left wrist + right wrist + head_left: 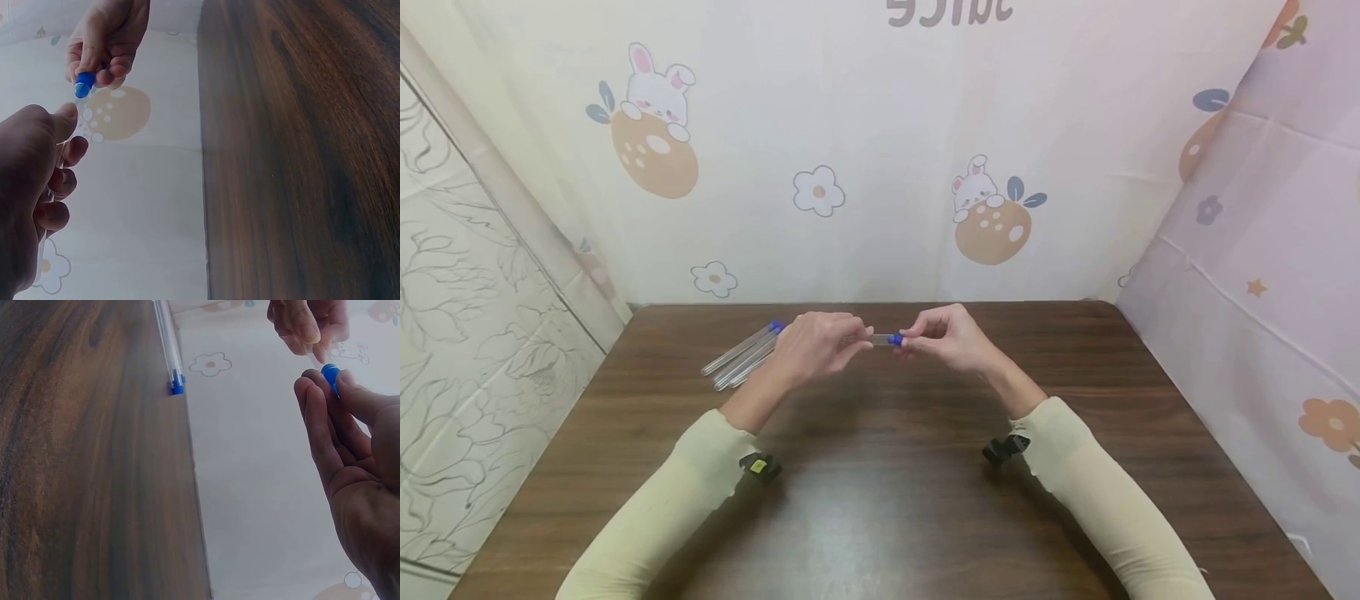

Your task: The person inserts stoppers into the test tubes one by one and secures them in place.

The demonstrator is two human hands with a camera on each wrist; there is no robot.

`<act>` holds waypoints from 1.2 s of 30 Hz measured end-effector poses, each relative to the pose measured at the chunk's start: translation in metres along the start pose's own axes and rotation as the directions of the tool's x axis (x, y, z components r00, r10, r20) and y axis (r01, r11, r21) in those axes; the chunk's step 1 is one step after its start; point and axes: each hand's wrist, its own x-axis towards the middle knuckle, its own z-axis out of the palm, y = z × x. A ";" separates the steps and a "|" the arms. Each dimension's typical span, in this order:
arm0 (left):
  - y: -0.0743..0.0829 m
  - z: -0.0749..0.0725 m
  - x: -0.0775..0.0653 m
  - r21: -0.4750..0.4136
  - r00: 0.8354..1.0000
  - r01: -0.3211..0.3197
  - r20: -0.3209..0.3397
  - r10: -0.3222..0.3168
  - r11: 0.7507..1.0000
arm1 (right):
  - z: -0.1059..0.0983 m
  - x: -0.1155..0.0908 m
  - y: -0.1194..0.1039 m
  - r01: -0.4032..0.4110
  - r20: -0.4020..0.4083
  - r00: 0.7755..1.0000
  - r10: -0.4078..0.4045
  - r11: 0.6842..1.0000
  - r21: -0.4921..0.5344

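My left hand (pixel 822 343) grips a clear test tube (pixel 882 340), its fingers curled round the glass so that most of it is hidden. From the right, my right hand (pixel 953 340) pinches the blue stopper (pixel 331 376) between thumb and fingertips. The stopper is at the tube's right end, and the tube lies nearly level above the far part of the table. In the left wrist view the stopper's rounded blue part shows between the two hands.
Several clear test tubes (pixel 739 354) with blue stoppers lie side by side on the brown wooden table (pixel 880 500), left of and partly behind my left hand. A patterned curtain (pixel 880 100) hangs along the table's back edge; more patterned cloth stands at both sides.
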 end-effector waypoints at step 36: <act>-0.002 0.001 0.004 -0.016 1.000 -0.010 -0.015 0.010 1.000 | 0.000 0.001 -0.001 0.015 -0.008 1.000 -0.015 0.999 0.028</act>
